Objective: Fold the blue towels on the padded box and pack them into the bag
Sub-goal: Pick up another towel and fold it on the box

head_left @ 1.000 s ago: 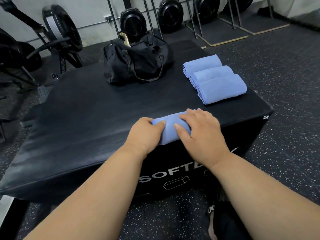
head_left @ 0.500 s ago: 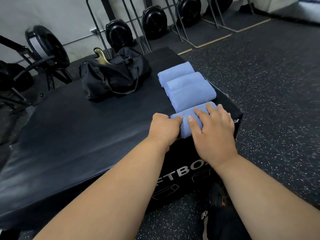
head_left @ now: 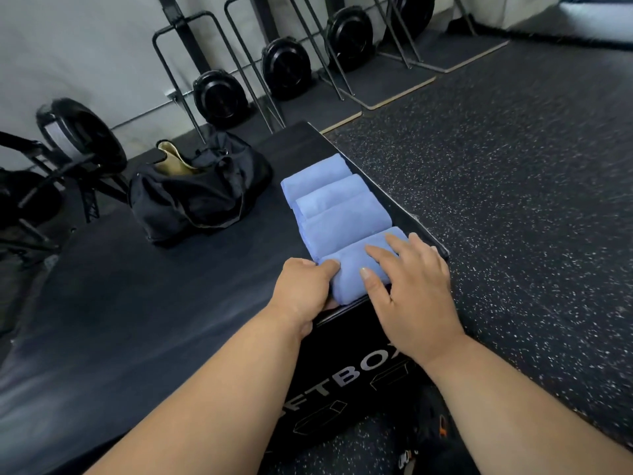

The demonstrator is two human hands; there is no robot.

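Observation:
A folded blue towel [head_left: 352, 269] lies at the near right corner of the black padded box [head_left: 137, 303]. My left hand [head_left: 301, 289] grips its left end, thumb on top and fingers curled under. Spread flat, my right hand [head_left: 411, 286] presses on the towel's top and right end. Just behind it, three more folded blue towels [head_left: 342, 221] lie in a row along the box's right edge, the nearest touching the held one. The black duffel bag [head_left: 198, 197] sits open at the back of the box, to the left of the row.
Black weight plates [head_left: 219, 94] and metal racks [head_left: 178, 56] stand along the back wall. An exercise machine [head_left: 68, 138] is at the left. Speckled rubber floor [head_left: 513, 183] lies to the right of the box, and a dark item sits on the floor near my feet.
Both hands have moved the folded towel from the front middle of the box to the right, up against the row of three folded towels. My view has swung right.

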